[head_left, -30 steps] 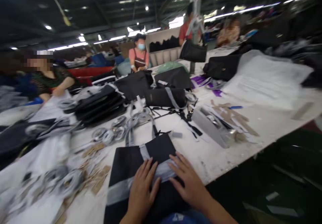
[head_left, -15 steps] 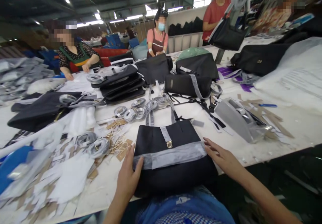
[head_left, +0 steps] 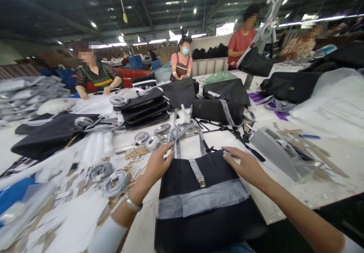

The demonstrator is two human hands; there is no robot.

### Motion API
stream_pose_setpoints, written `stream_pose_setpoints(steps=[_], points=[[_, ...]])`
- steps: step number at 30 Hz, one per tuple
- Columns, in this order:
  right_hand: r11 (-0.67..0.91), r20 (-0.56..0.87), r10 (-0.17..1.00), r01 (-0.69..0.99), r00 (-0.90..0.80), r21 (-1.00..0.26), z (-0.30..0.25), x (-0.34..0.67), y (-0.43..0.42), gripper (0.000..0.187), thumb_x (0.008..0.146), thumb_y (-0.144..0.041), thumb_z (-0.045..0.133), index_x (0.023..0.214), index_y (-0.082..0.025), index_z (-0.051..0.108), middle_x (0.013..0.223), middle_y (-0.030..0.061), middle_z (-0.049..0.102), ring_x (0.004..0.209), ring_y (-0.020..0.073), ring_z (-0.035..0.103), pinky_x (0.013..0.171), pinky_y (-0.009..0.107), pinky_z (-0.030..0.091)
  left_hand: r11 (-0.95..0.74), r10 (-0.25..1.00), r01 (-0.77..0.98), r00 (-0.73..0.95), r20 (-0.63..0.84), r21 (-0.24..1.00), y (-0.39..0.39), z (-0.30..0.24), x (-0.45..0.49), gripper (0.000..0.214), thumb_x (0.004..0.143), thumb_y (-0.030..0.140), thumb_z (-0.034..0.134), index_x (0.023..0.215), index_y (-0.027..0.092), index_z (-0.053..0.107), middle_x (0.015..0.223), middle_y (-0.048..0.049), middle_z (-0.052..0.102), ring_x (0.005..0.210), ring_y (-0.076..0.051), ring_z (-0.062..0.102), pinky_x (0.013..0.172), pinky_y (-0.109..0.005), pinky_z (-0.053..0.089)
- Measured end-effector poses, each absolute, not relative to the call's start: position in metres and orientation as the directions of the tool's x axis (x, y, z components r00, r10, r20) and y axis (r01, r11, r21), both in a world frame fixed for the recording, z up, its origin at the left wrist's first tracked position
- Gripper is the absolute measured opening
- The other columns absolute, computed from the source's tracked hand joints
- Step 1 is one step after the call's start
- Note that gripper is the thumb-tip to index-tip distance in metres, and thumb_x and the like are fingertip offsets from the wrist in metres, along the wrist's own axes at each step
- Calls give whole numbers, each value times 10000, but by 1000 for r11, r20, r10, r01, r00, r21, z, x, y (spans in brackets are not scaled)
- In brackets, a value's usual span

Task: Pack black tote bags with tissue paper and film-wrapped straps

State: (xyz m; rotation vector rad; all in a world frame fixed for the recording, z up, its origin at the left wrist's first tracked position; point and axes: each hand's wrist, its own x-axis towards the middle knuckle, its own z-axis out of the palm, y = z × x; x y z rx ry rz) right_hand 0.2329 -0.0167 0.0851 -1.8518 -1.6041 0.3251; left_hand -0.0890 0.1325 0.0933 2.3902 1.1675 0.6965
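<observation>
- Left hand (head_left: 157, 164): its thumb stands apart from the fingers, which lie close to one another; the tips reach the upper left corner of the bag, though whether they touch it I cannot tell.
- Right hand (head_left: 246, 165): thumb and fingers are parted, the tips at the upper right corner of the same bag; contact is unclear here too.
- Black handbag (head_left: 210, 228): its top edge spans between the two sets of fingertips, and its body runs down from them toward the wearer.
- Gold clasp (head_left: 201, 183): below and between the fingertips, at the end of a film-wrapped tab (head_left: 195, 167).
- Translucent wrapping band (head_left: 213, 199): across the bag's front, lower than both hands' fingers.
- Film-wrapped handles (head_left: 203, 137): rising between the fingertips, beyond the bag's top edge.
- Coiled wrapped straps (head_left: 152, 143): on the table just beyond the left fingers.
- Grey tape dispenser (head_left: 271, 150): to the right of the right fingers.
- Metallic wristband (head_left: 133, 204): on the left wrist, behind those fingers.
</observation>
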Motion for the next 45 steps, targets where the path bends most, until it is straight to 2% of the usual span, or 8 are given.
stream_pose_setpoints(steps=[6, 12, 15, 21, 30, 34, 40, 45], points=[[-39, 152, 974, 790, 166, -612, 67, 236, 91, 398, 918, -355, 493, 1237, -172, 647, 1225, 109, 675, 1037, 250, 667, 884, 346, 529, -622, 763, 614, 615, 199, 486, 216, 80, -3, 435, 887, 203, 599, 1319, 165, 571, 1372, -136, 572, 1260, -293, 528, 1093, -418, 397], [-121, 65, 979, 802, 195, -585, 42, 223, 161, 287, 835, -261, 632, 1090, -146, 696, 904, 112, 749, 825, 273, 697, 756, 343, 507, -551, 783, 633, 617, 74, 544, 266, 60, 36, 382, 866, 149, 586, 1247, 147, 618, 1239, -179, 637, 1203, -328, 548, 1038, -447, 395], [-100, 55, 984, 776, 171, -623, 39, 219, 172, 244, 828, -188, 598, 1042, -165, 712, 895, 88, 752, 848, 259, 697, 771, 324, 500, -464, 766, 616, 640, -61, 636, 294, 66, 38, 236, 921, 225, 519, 1007, 121, 712, 974, -151, 718, 968, -284, 652, 887, -373, 475], [32, 101, 992, 644, 70, -764, 53, 228, 162, 347, 908, -231, 466, 1178, -219, 685, 967, 30, 756, 865, 205, 699, 850, 318, 524, -184, 465, 434, 829, -311, 882, 343, 103, 16, 518, 898, 593, 529, 911, 119, 736, 704, -59, 706, 490, -123, 528, 485, -220, 402], [258, 322, 920, 272, 224, -927, 73, 246, 139, 303, 881, -481, 633, 939, -206, 748, 851, 53, 722, 786, 223, 649, 736, 342, 554, 216, 427, 80, 889, -168, 973, 367, 108, 13, 645, 962, 655, 296, 557, 177, 451, 372, 76, 269, 293, -47, 200, 334, -165, 204], [293, 334, 893, 171, 302, -941, 67, 249, 141, 253, 861, -446, 688, 944, -215, 750, 923, 48, 726, 828, 215, 649, 779, 337, 544, 303, 447, 50, 875, -188, 952, 357, 101, 34, 603, 983, 610, 322, 618, 160, 488, 436, 69, 345, 321, -36, 254, 346, -143, 251], [214, 272, 879, 187, 392, -959, 73, 242, 159, 397, 855, -478, 647, 1139, -205, 696, 1048, 76, 732, 924, 263, 683, 842, 405, 554, 289, 325, 216, 894, -308, 933, 330, 118, 61, 501, 889, 579, 594, 870, 82, 661, 730, -74, 638, 617, -128, 610, 557, -208, 476], [194, 332, 797, 308, 504, -931, 77, 244, 167, 370, 887, -447, 572, 1137, -197, 679, 1101, 87, 718, 1011, 269, 659, 953, 427, 493, 150, 322, 304, 885, -337, 941, 315, 149, 56, 497, 822, 584, 654, 878, 94, 709, 627, -18, 583, 509, -95, 485, 489, -210, 373]])
